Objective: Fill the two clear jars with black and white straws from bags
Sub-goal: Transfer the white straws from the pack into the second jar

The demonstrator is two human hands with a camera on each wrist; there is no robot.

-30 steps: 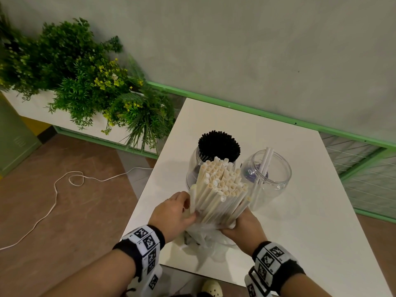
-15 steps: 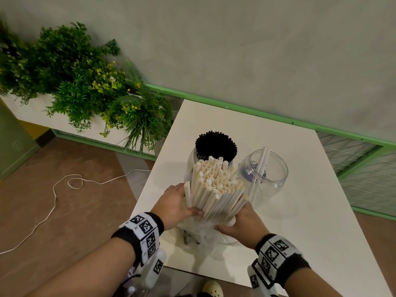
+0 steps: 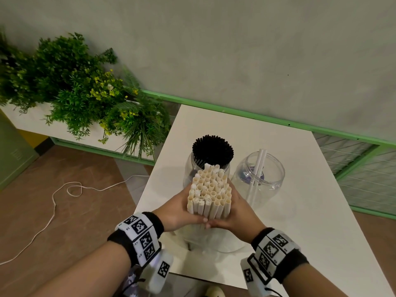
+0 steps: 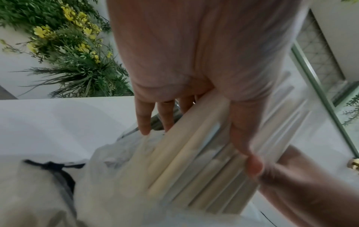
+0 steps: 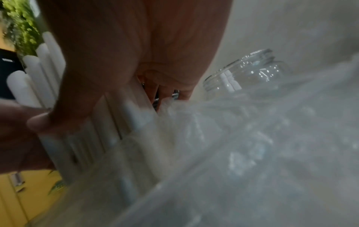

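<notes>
A thick bundle of white straws (image 3: 209, 192) stands upright above the table, half out of a clear plastic bag (image 3: 211, 240) that hangs below it. My left hand (image 3: 179, 212) grips the bundle's left side and my right hand (image 3: 240, 213) grips its right side, thumbs meeting in front. In the left wrist view the straws (image 4: 196, 165) lie under my thumb (image 4: 250, 162). Behind the bundle, one clear jar (image 3: 192, 168) is packed with black straws (image 3: 212, 149). The second clear jar (image 3: 260, 179) to its right holds two white straws (image 3: 258, 166).
The white table (image 3: 289, 211) has its left edge close to a planter of green plants (image 3: 85, 97). A white cord (image 3: 64, 189) trails over the brown floor. A grey wall with a green rail (image 3: 267, 120) runs behind the table.
Both hands have closed in round the fanned white straws and squeezed them into a tight upright bundle, lifting it higher out of the bag. The jars have not moved.
</notes>
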